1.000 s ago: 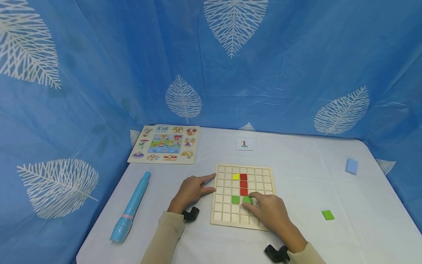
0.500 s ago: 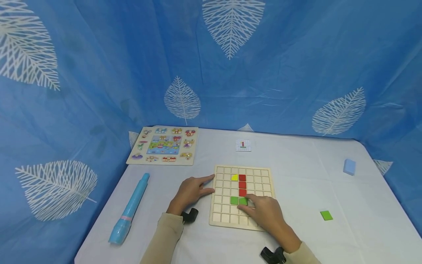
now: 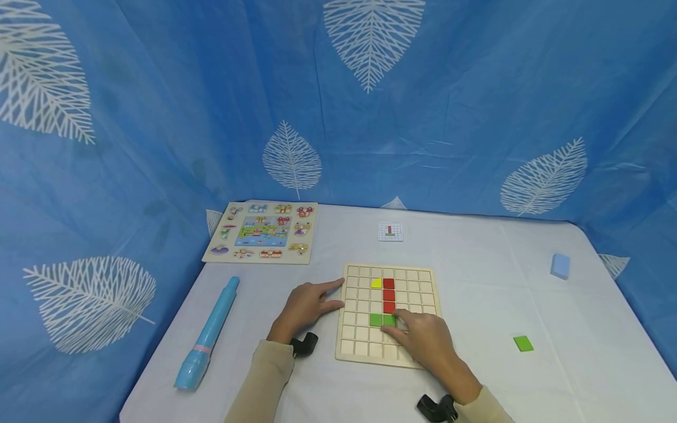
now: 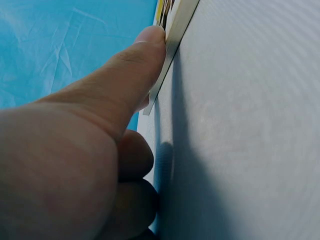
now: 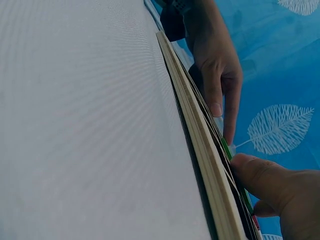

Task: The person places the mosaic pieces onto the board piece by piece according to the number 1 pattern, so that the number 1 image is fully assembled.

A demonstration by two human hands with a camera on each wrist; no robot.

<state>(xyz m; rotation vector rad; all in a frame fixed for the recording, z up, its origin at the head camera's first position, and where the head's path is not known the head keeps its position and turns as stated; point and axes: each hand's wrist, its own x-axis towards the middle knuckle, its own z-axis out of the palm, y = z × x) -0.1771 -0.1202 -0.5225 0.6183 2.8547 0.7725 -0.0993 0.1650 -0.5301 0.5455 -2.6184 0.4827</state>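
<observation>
A wooden grid board [image 3: 355,333] lies flat on the table. In its cells are a yellow quarter-round tile [image 3: 376,284], a column of red tiles [image 3: 388,295], and a green tile [image 3: 375,320] beside a second green tile [image 3: 389,321] under the column. My left hand [image 3: 304,306] touches the board's left edge with outstretched thumb and index finger; its other fingers are curled in the left wrist view. My right hand [image 3: 425,339] pinches the second green tile between thumb and index finger, the tile down in its cell. That hand covers the board's lower right cells.
Another green tile [image 3: 523,343] lies loose at right, and a light-blue block [image 3: 560,267] behind it. A small pattern card [image 3: 389,232] sits beyond the board. At left are a picture puzzle board [image 3: 217,257] and a blue flashlight-shaped object [image 3: 211,329]. A blue curtain [image 3: 449,117] hangs behind.
My right hand has moved slightly left, bringing the second green tile from a tilted position over the board down flat beside the first. My left hand keeps its place at the edge.
</observation>
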